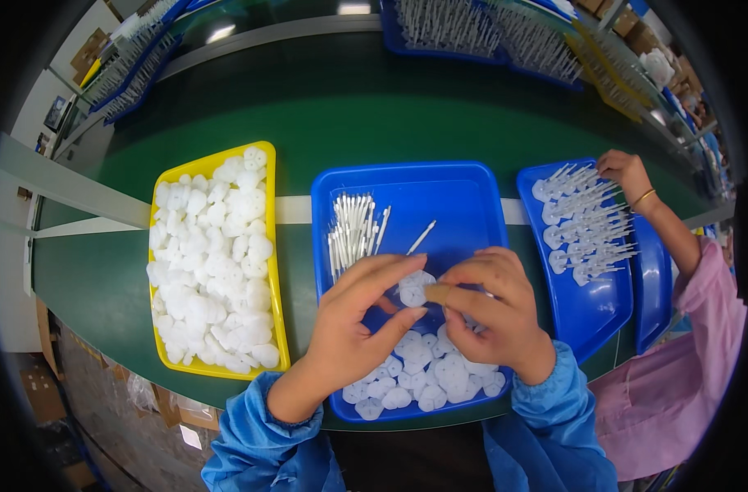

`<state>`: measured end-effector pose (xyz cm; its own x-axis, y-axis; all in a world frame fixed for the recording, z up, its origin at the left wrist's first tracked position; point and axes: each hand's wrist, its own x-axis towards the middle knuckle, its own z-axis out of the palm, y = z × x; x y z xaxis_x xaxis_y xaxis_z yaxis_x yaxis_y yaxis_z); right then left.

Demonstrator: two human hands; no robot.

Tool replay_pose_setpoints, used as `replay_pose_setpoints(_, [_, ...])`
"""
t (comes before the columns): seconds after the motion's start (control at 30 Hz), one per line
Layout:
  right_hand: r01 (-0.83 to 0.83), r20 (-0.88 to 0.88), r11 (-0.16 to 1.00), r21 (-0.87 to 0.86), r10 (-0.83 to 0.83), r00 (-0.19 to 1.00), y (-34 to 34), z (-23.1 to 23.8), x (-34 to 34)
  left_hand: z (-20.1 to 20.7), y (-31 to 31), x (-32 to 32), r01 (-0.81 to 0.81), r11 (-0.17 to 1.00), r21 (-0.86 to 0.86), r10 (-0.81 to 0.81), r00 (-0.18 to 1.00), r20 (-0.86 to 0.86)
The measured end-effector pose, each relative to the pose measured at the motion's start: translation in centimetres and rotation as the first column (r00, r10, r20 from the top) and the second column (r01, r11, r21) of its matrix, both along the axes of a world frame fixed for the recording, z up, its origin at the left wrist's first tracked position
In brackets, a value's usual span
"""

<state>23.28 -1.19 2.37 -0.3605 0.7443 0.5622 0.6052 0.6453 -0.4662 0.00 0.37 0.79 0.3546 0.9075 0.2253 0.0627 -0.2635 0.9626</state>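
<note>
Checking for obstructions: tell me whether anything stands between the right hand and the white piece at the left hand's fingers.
Nothing visible does. The right hand reaches the edge of the white piece; the left hand flanks its other side. Loose white pieces lie in the blue tray, off that path.

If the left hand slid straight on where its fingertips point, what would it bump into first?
Probably the right hand, just past the white disc between them, though depth is hard to judge.
</note>
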Motion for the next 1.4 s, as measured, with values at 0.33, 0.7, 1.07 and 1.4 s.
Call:
replay_pose_setpoints(0.33, [0.067,0.424,0.986,0.155,-0.128,0.896,3.8,-0.7,-0.6,-0.6,0.0,-0.6,-0.104,0.974,-0.203,0.131,0.983,0.126])
replay_pose_setpoints(0.7, [-0.068,-0.550,0.921,-0.383,-0.168,0.818,2.4,-0.1,-0.3,-1.6,0.4,-0.7,-0.060,0.990,-0.129,0.071,0.994,0.086])
replay_pose_setpoints(1.07, [0.065,-0.149,0.988,-0.139,-0.086,0.985,-0.1,-0.9,-1.0,-0.6,-0.1,-0.2,-0.059,0.993,-0.102,0.061,0.998,0.016])
replay_pose_setpoints(1.4, [0.074,-0.173,0.986,-0.146,-0.099,0.980,-0.2,-0.9,-0.9,-0.9,0.0,-0.2,-0.056,0.975,-0.215,0.092,0.982,0.162])
